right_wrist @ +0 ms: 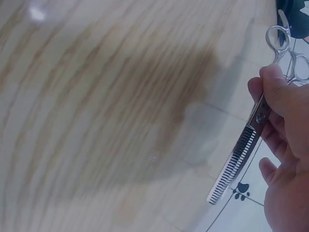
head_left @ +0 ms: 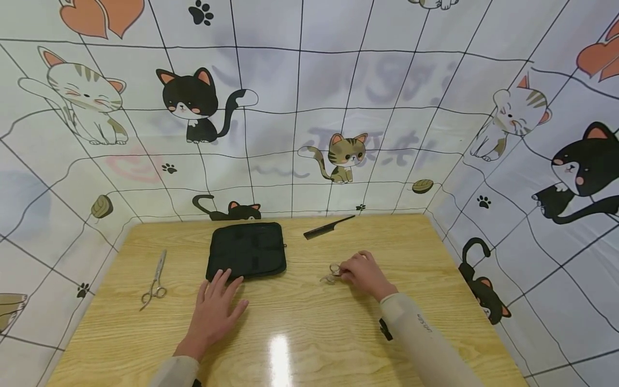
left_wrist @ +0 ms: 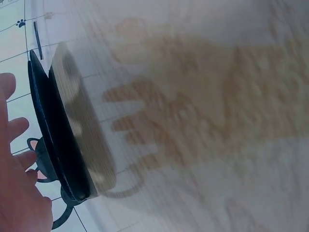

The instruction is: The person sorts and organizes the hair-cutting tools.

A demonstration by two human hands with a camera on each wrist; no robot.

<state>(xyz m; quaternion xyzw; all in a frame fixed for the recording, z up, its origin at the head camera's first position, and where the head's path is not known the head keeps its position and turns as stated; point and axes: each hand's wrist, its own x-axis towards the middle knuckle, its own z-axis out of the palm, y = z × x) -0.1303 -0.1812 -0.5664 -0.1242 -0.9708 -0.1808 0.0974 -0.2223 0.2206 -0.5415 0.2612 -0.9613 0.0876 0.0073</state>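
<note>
Pinching the toothed scissors [right_wrist: 247, 144] between thumb and fingers of the right hand [head_left: 364, 274], right of centre over the wooden table [head_left: 309, 333]. Holding the left hand [head_left: 215, 314] spread at the near edge of the black case [head_left: 247, 250]; cannot tell if touching. Showing a black comb [head_left: 320, 231] at far right of the case, other scissors [head_left: 158, 270] farther left.

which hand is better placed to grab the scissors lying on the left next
Probably the left hand: it holds nothing and is nearer the lying scissors. The right hand already grips the toothed scissors, off to the right of the black case.
</note>
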